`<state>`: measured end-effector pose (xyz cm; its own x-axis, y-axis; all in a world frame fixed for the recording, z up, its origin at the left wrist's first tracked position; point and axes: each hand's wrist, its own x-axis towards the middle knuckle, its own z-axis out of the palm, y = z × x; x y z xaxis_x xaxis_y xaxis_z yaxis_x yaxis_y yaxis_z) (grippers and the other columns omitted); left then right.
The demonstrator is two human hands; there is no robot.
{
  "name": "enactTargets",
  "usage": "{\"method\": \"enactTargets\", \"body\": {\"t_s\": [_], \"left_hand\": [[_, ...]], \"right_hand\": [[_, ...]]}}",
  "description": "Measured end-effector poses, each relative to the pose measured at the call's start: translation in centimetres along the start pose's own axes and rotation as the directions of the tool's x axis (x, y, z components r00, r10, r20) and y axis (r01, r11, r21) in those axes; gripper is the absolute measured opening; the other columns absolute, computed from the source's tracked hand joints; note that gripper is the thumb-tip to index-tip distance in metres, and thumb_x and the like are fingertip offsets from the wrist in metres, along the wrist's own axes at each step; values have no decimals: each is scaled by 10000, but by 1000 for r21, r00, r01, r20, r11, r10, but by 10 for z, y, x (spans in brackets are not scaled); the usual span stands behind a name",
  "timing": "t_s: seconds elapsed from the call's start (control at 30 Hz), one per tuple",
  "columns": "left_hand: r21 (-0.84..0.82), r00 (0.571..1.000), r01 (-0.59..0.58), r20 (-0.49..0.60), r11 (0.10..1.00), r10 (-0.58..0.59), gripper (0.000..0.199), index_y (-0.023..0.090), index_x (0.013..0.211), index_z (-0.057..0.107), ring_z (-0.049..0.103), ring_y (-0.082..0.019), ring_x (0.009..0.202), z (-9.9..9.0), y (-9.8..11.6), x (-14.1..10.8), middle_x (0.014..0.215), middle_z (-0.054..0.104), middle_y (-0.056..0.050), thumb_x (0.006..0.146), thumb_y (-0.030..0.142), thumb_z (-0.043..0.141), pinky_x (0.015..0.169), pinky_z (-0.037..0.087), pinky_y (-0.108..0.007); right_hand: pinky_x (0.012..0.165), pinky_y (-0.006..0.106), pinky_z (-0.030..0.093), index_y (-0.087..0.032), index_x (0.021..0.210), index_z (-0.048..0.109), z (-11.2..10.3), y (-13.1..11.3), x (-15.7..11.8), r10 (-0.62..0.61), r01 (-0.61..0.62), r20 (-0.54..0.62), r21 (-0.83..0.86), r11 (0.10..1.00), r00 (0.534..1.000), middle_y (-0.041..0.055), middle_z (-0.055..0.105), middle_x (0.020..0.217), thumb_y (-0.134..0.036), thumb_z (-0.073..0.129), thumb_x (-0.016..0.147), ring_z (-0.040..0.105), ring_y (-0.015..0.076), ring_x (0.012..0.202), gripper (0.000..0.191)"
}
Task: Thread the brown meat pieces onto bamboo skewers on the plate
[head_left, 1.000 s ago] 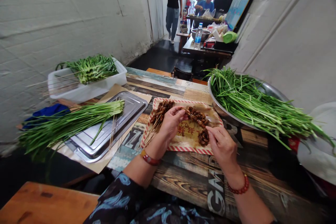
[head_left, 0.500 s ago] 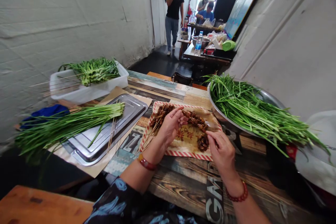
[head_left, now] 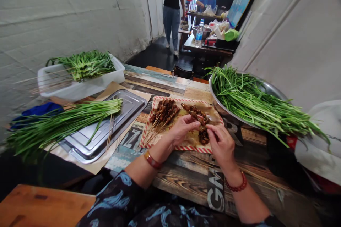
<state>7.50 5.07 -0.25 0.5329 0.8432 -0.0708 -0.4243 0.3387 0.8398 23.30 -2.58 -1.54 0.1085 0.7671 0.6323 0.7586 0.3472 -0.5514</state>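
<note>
Skewered brown morsels [head_left: 165,110] lie at ten o'clock on the striped tray [head_left: 193,148], more morsels [head_left: 197,111] at two. Right hand [head_left: 223,145]: grip pinched nearly closed; left hand [head_left: 182,128]: loosely curled; any hold, cannot tell.

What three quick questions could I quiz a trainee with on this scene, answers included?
1. True or false: the round silver metal bowl holds long, thin green stalks.
2. Multiple choice: the clump of glossy brown skewered food lies on: A) a blue cloth; B) a rectangular tray with a red-and-white striped edge; C) an orange wooden bench.
3. Which is nearer that bowl: the person's bare left hand or right hand?

Key: 1. True. 2. B. 3. The right hand.
</note>
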Motion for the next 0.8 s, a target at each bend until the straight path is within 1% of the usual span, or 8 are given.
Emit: {"method": "enactTargets", "body": {"t_s": [0.1,0.2,0.3,0.43,0.67,0.8], "left_hand": [[-5,1000,-3,-13,1000,3,346,150,916,763,619,-136,755,1,-3,0,873,723,-75,643,344,849,718,461,-240],[-13,998,-21,-63,1000,20,323,144,874,764,582,-103,682,0,-2,1,816,709,-58,637,344,854,685,448,-221],[-14,994,-46,-98,999,45,318,135,845,757,565,-93,655,-2,-1,3,794,695,-50,629,345,859,673,441,-220],[-13,995,-40,-95,999,39,319,131,817,750,569,-97,654,-3,-2,3,768,688,-45,619,354,864,672,436,-223],[-13,995,-3,-103,1000,1,315,131,755,745,592,-117,677,-2,-5,4,763,708,-63,594,371,872,694,437,-243],[-20,997,15,-72,1000,-16,313,141,777,758,588,-110,684,2,-6,2,767,702,-50,591,365,872,703,442,-234]], "right_hand": [[800,330,546,-215,1002,665,0,0,-1,5,-5,16,-7,1000,1000,48,697,899,-227,511,950,655,168,843,163],[801,325,540,-212,999,662,0,2,-1,6,-5,48,-18,1000,999,46,697,898,-233,514,953,655,164,838,157],[781,319,542,-211,970,670,-1,3,-1,16,-16,46,-3,1000,999,42,693,873,-242,511,952,654,162,817,163],[741,303,545,-213,921,680,-2,3,0,27,-27,30,15,1000,999,30,689,828,-240,511,942,651,157,779,173],[742,306,534,-212,918,669,-2,0,0,23,-23,20,8,1000,1000,34,678,825,-226,505,947,638,161,779,167],[740,305,532,-211,923,665,-3,-2,1,11,-11,19,10,1000,1000,33,674,819,-222,504,950,636,160,774,164]]}}
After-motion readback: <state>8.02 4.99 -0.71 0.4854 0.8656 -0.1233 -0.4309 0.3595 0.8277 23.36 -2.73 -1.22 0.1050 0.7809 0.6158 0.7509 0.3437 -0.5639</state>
